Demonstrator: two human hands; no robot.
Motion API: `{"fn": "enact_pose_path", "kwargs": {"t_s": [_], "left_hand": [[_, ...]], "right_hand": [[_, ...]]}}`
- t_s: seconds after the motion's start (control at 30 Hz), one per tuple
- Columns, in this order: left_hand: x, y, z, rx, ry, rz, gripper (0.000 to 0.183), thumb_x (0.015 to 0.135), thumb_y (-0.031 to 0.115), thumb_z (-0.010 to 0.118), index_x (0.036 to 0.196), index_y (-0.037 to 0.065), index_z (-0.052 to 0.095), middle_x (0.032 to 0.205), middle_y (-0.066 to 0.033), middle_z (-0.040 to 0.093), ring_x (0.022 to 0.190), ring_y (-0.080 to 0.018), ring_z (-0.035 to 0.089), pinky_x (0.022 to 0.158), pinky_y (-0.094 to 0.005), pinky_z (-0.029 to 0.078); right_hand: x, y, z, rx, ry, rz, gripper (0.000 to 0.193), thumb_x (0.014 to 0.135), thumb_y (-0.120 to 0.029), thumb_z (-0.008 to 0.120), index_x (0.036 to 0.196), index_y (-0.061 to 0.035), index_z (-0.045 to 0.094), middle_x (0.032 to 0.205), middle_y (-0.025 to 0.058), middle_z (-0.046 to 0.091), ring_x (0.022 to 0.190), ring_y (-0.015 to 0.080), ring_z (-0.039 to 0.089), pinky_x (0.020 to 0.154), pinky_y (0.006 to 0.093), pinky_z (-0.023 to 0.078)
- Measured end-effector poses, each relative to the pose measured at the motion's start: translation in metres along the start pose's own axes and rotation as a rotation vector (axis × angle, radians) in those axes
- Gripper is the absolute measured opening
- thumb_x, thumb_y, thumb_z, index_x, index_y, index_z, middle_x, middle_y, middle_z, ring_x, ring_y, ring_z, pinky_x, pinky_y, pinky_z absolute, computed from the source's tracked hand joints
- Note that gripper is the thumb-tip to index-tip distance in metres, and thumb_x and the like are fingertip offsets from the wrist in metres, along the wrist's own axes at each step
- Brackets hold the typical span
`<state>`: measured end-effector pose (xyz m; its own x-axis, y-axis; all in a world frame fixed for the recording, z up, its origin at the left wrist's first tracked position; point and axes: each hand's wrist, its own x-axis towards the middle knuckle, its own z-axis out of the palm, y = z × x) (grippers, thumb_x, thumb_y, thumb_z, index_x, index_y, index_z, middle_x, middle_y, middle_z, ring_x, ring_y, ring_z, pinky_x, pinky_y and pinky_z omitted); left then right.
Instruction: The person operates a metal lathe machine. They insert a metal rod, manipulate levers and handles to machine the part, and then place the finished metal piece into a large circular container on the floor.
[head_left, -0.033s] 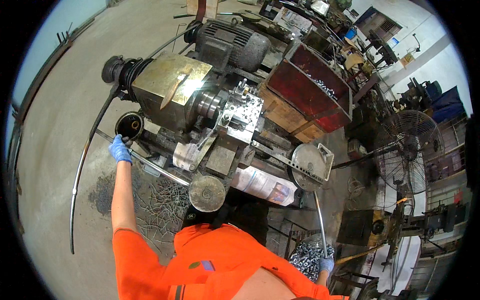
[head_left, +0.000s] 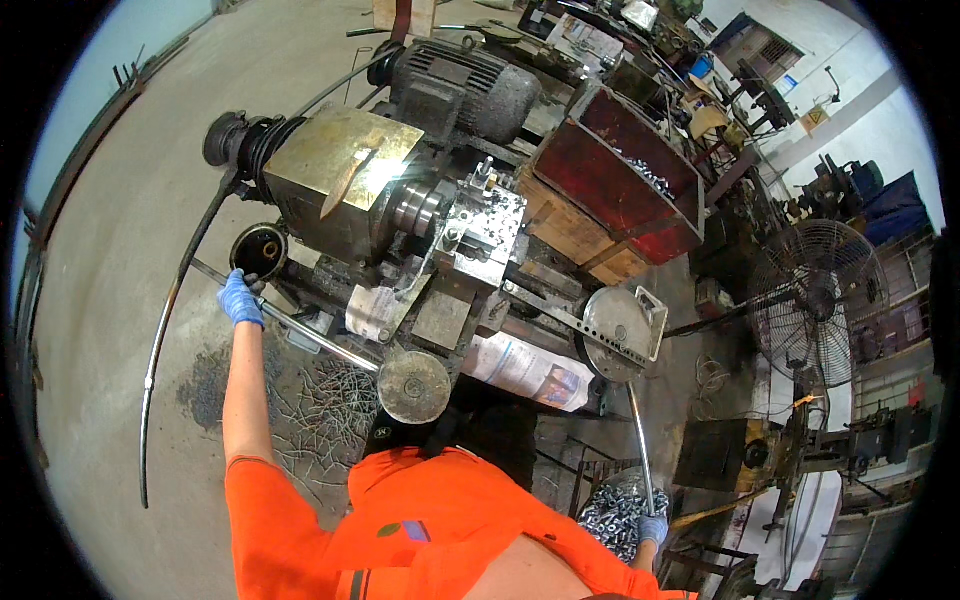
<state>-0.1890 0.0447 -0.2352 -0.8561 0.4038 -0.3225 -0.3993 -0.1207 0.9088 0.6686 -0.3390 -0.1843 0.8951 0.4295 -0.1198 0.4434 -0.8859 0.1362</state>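
Note:
My left hand (head_left: 240, 298), in a blue glove, is stretched out and closed around a long steel bar (head_left: 320, 343). That bar slants from beside a dark round opening (head_left: 258, 250) down to a round metal disc (head_left: 413, 386). My right hand (head_left: 652, 527), also gloved in blue, grips the lower end of a thin upright lever rod (head_left: 638, 440). The rod rises to a round slotted plate (head_left: 612, 330). Both belong to an old machine with a brass-coloured housing (head_left: 340, 180), a chuck (head_left: 415, 208) and a tool block (head_left: 485, 225). My orange sleeves fill the lower edge.
A grey electric motor (head_left: 460, 85) sits behind the machine. A red bin (head_left: 620, 185) with small metal parts stands to the right. Shiny small parts (head_left: 610, 515) are heaped by my right hand. Metal shavings (head_left: 320, 400) litter the floor. A pedestal fan (head_left: 815, 300) stands at right.

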Motion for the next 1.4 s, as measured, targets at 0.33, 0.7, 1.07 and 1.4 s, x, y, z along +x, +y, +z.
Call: {"fn": "enact_pose_path", "kwargs": {"t_s": [0.33,0.7,1.07,1.4], "left_hand": [[-0.001,0.002,0.000,-0.014,0.026,0.001,0.013,0.080,0.009,0.057,0.082,-0.004,0.055,0.064,-0.0164,0.061,0.042,-0.0221,0.056,0.039,-0.0310,0.049],[-0.001,0.000,-0.002,-0.023,-0.006,0.024,0.014,0.080,0.011,0.056,0.081,-0.003,0.057,0.065,-0.0145,0.062,0.045,-0.0218,0.058,0.042,-0.0316,0.052],[0.003,-0.001,-0.003,-0.074,-0.040,-0.013,0.016,0.080,0.010,0.056,0.085,-0.004,0.052,0.064,-0.0165,0.061,0.042,-0.0230,0.057,0.040,-0.0312,0.051],[0.007,-0.003,-0.004,-0.069,-0.032,-0.025,0.017,0.079,0.010,0.057,0.085,-0.005,0.052,0.066,-0.0177,0.062,0.044,-0.0237,0.058,0.041,-0.0317,0.052]], "right_hand": [[-0.027,-0.027,-0.027,-0.013,-0.031,0.086,0.043,0.062,-0.027,0.066,0.096,-0.0020,0.062,0.094,0.0226,0.062,0.091,0.0357,0.059,0.078,0.0395,0.048],[-0.007,0.002,0.004,-0.001,-0.021,0.079,0.049,0.059,-0.036,0.073,0.087,0.0022,0.063,0.094,0.0242,0.062,0.090,0.0369,0.059,0.080,0.0409,0.047],[-0.032,-0.020,-0.019,0.023,0.012,0.102,0.043,0.060,-0.028,0.066,0.093,0.0000,0.063,0.093,0.0256,0.061,0.091,0.0375,0.059,0.079,0.0404,0.047],[-0.014,0.003,0.013,-0.062,0.056,0.100,0.044,0.064,-0.035,0.067,0.085,0.0031,0.063,0.089,0.0253,0.062,0.087,0.0378,0.060,0.078,0.0407,0.047]]}}
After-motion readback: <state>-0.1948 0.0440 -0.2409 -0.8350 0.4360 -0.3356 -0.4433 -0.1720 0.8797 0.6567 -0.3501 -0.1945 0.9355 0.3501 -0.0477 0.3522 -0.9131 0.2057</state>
